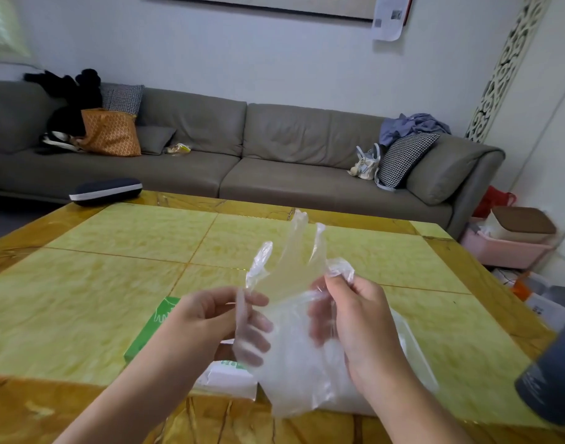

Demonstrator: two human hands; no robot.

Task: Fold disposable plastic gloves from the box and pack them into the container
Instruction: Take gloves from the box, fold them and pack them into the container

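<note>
— So, where is the glove (287, 270) right now?

— Up in the air over the near edge of the bench (92, 283), held between both hands. It is a clear plastic one, its fingers pointing up and away from the person, its cuff hanging down toward the near edge.

— How do the hands have it?

— The left hand (210, 318) pinches the glove's left side between thumb and curled fingers; some of those fingers show blurred through the film. The right hand (354, 318) is clenched on the right side, with a bunch of crumpled plastic sticking out above its knuckles. Neither hand touches the bench.

— And the box?

— A green-and-white box (152, 328) lies flat on the bench by the near edge, right under the left hand and wrist, which hide much of it. A white glove outline is printed on its green top.

— The container?

— Something clear and flat-rimmed, the container (412, 341), sits just beside the box to the right, under the hanging glove and the right hand. Through the film I cannot tell what is in it.

— Anything else on the bench?

— A dark glasses case (105, 191) at the far left corner, and a dark cylinder (552, 373), blurred, at the near right edge. Behind the bench runs a grey sofa (242, 149).
</note>
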